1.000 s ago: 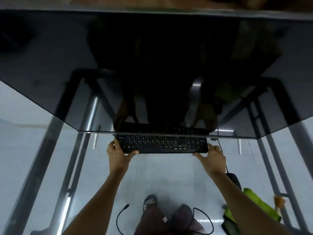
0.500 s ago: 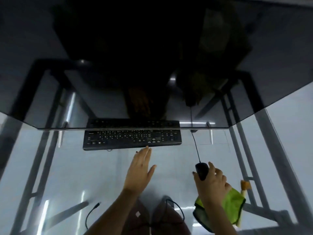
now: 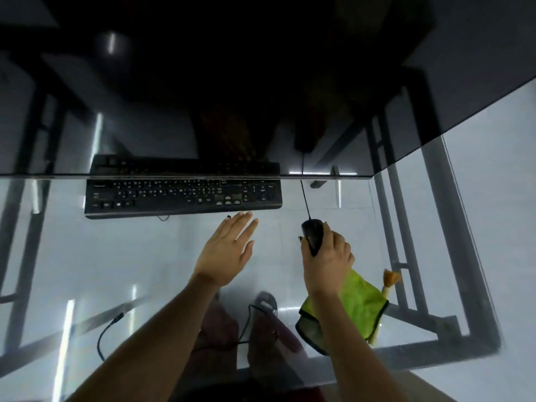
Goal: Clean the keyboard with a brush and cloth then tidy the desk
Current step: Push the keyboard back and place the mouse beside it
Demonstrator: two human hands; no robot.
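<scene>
Both hands have left the ends of the keyboard (image 3: 183, 195), which now lies alone on the glass table (image 3: 87, 271), pushed against the base of the dark monitor (image 3: 261, 82). Now the left hand (image 3: 229, 250) hovers flat, grip released and fingers spread, just short of the keyboard's near edge, while the right hand (image 3: 326, 264) has its grip closed around the black mouse (image 3: 312, 235). Beside the right wrist lie the green cloth (image 3: 358, 304) and the brush (image 3: 390, 282).
</scene>
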